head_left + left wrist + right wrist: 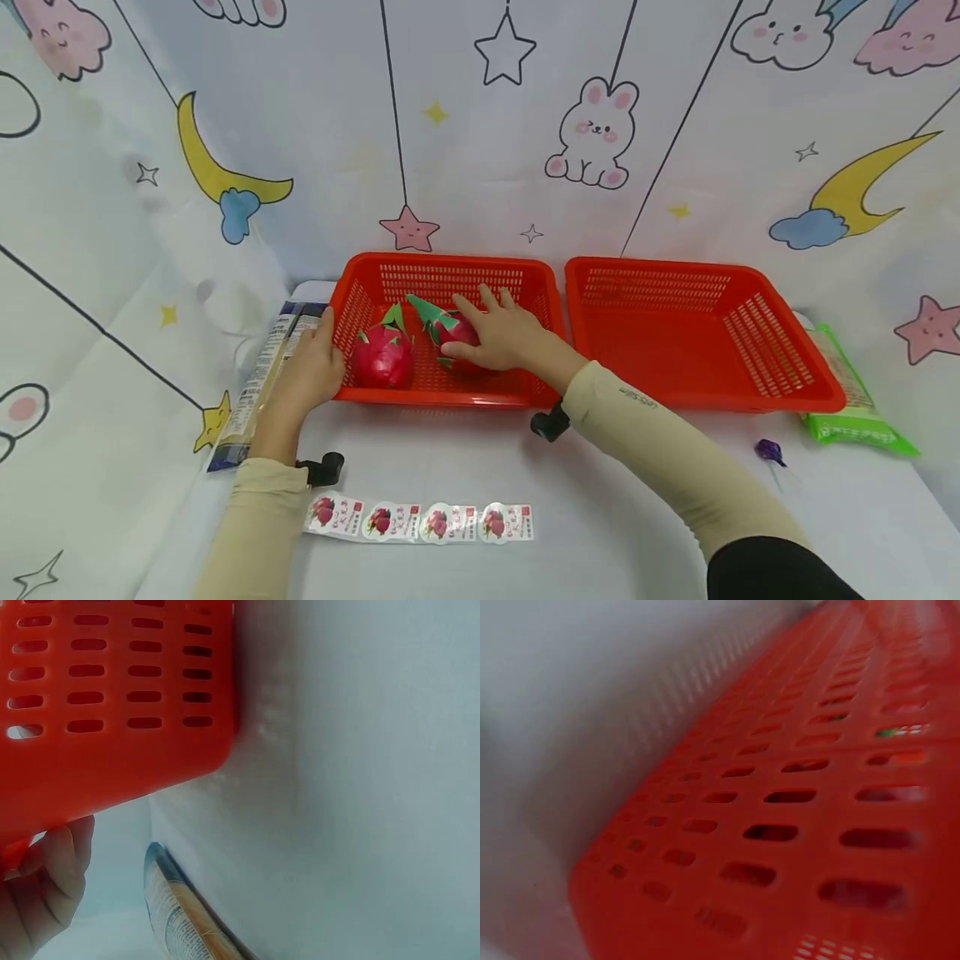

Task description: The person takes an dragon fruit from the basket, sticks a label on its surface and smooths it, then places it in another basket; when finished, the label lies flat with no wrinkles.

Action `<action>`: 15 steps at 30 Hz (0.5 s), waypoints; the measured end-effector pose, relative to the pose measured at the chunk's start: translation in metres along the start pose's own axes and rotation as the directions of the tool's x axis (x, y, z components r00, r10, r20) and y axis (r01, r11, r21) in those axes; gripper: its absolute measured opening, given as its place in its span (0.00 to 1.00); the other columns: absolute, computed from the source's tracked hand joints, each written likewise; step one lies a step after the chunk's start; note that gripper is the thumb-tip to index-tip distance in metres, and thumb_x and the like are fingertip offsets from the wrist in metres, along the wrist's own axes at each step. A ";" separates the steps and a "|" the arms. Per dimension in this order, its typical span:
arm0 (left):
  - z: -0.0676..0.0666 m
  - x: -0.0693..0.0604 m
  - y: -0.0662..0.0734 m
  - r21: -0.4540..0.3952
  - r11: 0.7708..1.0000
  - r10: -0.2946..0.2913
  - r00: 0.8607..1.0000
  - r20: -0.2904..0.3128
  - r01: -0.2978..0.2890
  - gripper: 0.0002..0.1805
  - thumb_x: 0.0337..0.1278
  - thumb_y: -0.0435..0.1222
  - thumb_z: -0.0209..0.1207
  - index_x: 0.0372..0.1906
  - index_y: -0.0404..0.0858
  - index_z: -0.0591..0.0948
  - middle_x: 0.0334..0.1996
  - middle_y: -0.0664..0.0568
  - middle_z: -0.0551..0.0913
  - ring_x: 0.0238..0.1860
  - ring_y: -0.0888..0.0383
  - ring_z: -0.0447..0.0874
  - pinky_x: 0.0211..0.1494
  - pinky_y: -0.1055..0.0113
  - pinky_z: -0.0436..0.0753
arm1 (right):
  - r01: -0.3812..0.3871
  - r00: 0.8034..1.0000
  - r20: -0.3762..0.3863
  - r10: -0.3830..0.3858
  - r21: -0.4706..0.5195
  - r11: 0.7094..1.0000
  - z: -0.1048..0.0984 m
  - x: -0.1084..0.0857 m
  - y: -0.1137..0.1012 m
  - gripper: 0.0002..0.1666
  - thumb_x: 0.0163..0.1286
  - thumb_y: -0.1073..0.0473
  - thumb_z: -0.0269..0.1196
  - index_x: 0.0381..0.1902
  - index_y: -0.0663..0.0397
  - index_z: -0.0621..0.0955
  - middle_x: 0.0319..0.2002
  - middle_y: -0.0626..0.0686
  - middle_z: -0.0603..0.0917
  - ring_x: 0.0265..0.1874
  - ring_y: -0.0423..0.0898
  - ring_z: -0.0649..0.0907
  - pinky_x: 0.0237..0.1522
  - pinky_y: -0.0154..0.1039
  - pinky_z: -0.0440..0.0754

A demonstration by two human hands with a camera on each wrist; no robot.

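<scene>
My left hand (313,367) grips the left rim of a red plastic basket (450,398). In the left wrist view its fingers (64,862) curl under the rim. Inside this basket, a pink dragon fruit (382,357) with green leaf tips sits at the left. A second dragon fruit (442,325), its green tip pointing up and left, lies near the middle. My right hand (501,333) reaches over it with spread fingers, thumb and index by the fruit, partly hiding it. The right wrist view shows only the basket's slotted wall (780,795), not the hand.
Another red basket (645,358) stands just to the right. A strip of dragon fruit stickers (420,522) lies in front. A blue-and-beige packet (258,383) is at the left. On the right are a green bag (862,429) and a purple-wrapped lollipop (769,451).
</scene>
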State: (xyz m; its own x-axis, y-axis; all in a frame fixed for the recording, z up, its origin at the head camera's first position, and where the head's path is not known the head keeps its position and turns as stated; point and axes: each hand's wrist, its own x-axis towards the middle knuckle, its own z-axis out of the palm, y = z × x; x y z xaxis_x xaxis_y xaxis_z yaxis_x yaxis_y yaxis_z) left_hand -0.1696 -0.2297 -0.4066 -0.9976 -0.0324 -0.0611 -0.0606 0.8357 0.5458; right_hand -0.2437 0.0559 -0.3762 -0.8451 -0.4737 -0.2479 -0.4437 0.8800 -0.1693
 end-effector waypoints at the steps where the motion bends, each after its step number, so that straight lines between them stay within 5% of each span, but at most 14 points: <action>1: -0.001 0.000 0.000 -0.005 1.000 0.000 1.000 -0.001 0.000 0.37 0.72 0.32 0.40 0.81 0.30 0.43 0.66 0.19 0.63 0.59 0.30 0.71 0.67 0.33 0.71 | -0.012 1.000 0.024 0.012 -0.001 1.000 0.002 0.008 -0.002 0.56 0.66 0.21 0.53 0.83 0.32 0.48 0.83 0.60 0.47 0.80 0.70 0.52 0.70 0.66 0.69; 7: 0.001 0.000 0.001 -0.010 1.000 0.000 1.000 -0.017 0.000 0.37 0.72 0.32 0.40 0.81 0.31 0.43 0.67 0.21 0.63 0.58 0.31 0.72 0.66 0.33 0.73 | -0.057 0.993 0.106 0.050 0.063 0.996 0.011 0.028 0.000 0.58 0.62 0.25 0.62 0.82 0.33 0.52 0.80 0.61 0.56 0.74 0.65 0.67 0.67 0.62 0.75; 15: 0.002 -0.001 -0.001 -0.005 1.000 -0.010 1.000 -0.018 0.010 0.37 0.72 0.32 0.40 0.81 0.31 0.44 0.66 0.21 0.64 0.56 0.31 0.73 0.63 0.34 0.75 | -0.019 0.994 0.109 0.004 0.135 0.991 0.015 0.032 -0.003 0.49 0.65 0.32 0.65 0.79 0.35 0.60 0.61 0.58 0.72 0.55 0.54 0.78 0.52 0.49 0.86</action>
State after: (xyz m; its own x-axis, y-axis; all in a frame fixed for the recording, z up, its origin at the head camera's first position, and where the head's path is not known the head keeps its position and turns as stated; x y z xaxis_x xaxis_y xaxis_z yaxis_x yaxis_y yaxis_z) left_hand -0.1687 -0.2295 -0.4091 -0.9974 -0.0507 -0.0513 -0.0705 0.8325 0.5495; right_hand -0.2646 0.0377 -0.3979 -0.8092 -0.4712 -0.3510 -0.3836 0.8762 -0.2918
